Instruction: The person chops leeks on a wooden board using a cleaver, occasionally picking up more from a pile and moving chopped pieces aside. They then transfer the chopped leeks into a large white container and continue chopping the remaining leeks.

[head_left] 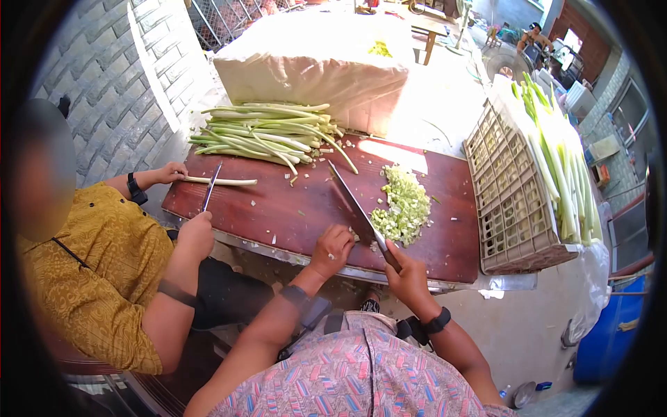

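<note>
My right hand (406, 272) is wrapped round the handle of a large knife (361, 217), whose blade points up and to the left over the dark red board (306, 215). To the left of the handle, my left hand (332, 249) rests near the board's front edge with its fingers curled together; whatever they hold, if anything, is hidden. A heap of chopped green and white pieces (404, 203) lies just right of the blade. Long green onion stalks (267, 132) are piled at the board's back left.
At the left, a co-worker in a yellow shirt (104, 271) holds a stalk (229, 182) and a knife (212, 187). A plastic crate (511, 194) with long onions (556, 160) stands at the right. Behind the board is a covered block (313, 69).
</note>
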Available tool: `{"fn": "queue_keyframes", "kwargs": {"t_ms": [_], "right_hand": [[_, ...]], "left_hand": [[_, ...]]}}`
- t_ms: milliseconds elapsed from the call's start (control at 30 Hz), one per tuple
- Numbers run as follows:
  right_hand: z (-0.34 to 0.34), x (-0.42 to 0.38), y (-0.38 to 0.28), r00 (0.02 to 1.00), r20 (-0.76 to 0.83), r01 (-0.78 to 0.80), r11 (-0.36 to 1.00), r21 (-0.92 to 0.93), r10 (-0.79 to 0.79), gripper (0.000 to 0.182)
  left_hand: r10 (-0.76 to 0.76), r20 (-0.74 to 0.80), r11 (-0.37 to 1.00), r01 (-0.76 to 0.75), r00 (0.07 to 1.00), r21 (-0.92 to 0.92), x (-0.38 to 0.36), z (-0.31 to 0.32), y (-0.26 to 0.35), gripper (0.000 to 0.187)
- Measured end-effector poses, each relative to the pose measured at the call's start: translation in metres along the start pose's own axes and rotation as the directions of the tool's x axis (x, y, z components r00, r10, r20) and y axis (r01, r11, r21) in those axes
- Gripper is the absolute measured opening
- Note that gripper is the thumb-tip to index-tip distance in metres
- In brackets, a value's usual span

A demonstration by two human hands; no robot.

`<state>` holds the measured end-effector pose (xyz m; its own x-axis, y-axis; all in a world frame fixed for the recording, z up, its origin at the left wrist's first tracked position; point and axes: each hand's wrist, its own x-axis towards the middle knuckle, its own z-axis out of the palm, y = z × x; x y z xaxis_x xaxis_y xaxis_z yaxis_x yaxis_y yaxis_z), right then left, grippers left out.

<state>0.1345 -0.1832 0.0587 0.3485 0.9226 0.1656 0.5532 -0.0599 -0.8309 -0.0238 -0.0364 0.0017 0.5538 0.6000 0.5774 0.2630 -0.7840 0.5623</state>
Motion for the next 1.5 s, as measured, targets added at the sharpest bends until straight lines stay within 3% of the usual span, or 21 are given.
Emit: {"fn": "queue_keyframes", "kwargs": {"t_ms": [67, 100, 167, 300, 533, 633, 800, 933, 1000, 1100, 1200, 1400, 1500], "right_hand": [[-0.016, -0.006, -0.007, 0.999, 0.009, 0.036, 0.981, -0.189, -0.035, 0.048], [-0.023, -0.010, -0.011, 0.999, 0.002, 0.044, 0.980, -0.194, -0.045, 0.048], [-0.036, -0.027, -0.018, 0.997, 0.074, -0.018, 0.982, -0.189, 0.032, 0.049], [-0.048, -0.045, -0.033, 0.992, 0.125, -0.005, 0.979, -0.205, 0.031, 0.050], [-0.056, -0.053, -0.040, 0.989, 0.136, -0.033, 0.976, -0.217, 0.064, 0.051], [-0.058, -0.055, -0.040, 0.991, 0.134, 0.019, 0.979, -0.205, 0.009, 0.051], [-0.048, -0.040, -0.044, 0.980, 0.182, -0.039, 0.973, -0.227, 0.082, 0.050], [-0.016, -0.020, -0.013, 0.988, 0.147, -0.018, 0.979, -0.204, 0.049, 0.050], [-0.003, -0.012, -0.003, 0.998, 0.064, -0.022, 0.999, -0.048, 0.025, 0.049], [-0.001, -0.009, 0.004, 0.999, 0.019, -0.049, 0.998, 0.025, 0.048, 0.049], [-0.020, -0.020, -0.008, 0.999, 0.030, -0.009, 0.996, -0.093, 0.012, 0.050], [-0.050, -0.049, -0.040, 0.981, 0.166, -0.070, 0.982, -0.177, 0.100, 0.051], [-0.049, -0.052, -0.039, 0.986, 0.155, -0.031, 0.983, -0.179, 0.059, 0.051]], "left_hand": [[-0.033, 0.016, 0.999, 0.034, 0.999, -0.028, -0.002, 0.002, -0.003, 0.011], [-0.024, 0.007, 0.999, 0.024, 1.000, -0.028, 0.000, 0.003, -0.004, 0.011], [-0.033, -0.008, 0.999, 0.033, 0.999, -0.011, -0.003, 0.005, -0.004, 0.010], [-0.023, -0.022, 1.000, 0.023, 0.999, 0.009, -0.004, 0.006, -0.003, 0.009], [-0.002, -0.035, 1.000, 0.002, 0.999, 0.006, -0.004, 0.007, -0.007, 0.008], [0.001, -0.031, 1.000, -0.001, 1.000, -0.002, -0.004, 0.008, -0.006, 0.008], [0.029, -0.020, 0.999, -0.028, 0.999, 0.034, -0.004, 0.008, -0.007, 0.009], [-0.015, 0.017, 0.999, 0.014, 1.000, 0.046, -0.003, 0.005, -0.004, 0.010], [-0.003, 0.005, 0.999, 0.003, 1.000, 0.051, -0.002, 0.003, -0.001, 0.010], [0.001, 0.002, 1.000, -0.001, 1.000, 0.020, -0.002, 0.001, -0.001, 0.011], [0.024, -0.008, 0.999, -0.023, 1.000, 0.034, -0.003, 0.000, -0.001, 0.011], [-0.019, -0.060, 1.000, 0.020, 0.998, 0.014, -0.008, 0.009, -0.005, 0.010], [-0.032, -0.058, 0.999, 0.033, 0.998, 0.017, -0.008, 0.008, -0.005, 0.009]]}}
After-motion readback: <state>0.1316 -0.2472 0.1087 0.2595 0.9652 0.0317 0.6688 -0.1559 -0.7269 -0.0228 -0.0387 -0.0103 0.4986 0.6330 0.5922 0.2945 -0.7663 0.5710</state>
